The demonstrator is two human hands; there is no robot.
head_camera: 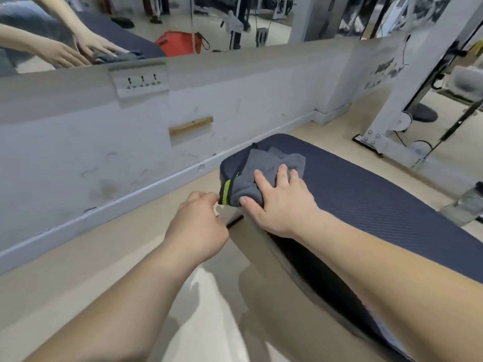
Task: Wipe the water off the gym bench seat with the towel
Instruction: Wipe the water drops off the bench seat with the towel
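A dark blue padded gym bench seat (366, 184) runs from the centre toward the lower right. A grey towel (264, 165) with a yellow-green stripe lies bunched on the seat's near left corner. My right hand (279, 202) lies flat on the towel, fingers spread, thumb over its folded edge. My left hand (198, 228) hovers just left of the seat's corner, fingers curled, fingertips close to the towel's striped edge; I cannot tell whether they touch it. No water drops are discernible on the seat.
A low white wall (104, 142) with a socket panel (139, 81) runs behind the bench, mirror above it. A white machine frame (386, 137) stands at the right. A water bottle (470, 199) lies beyond the bench's right side. Beige floor surrounds the bench.
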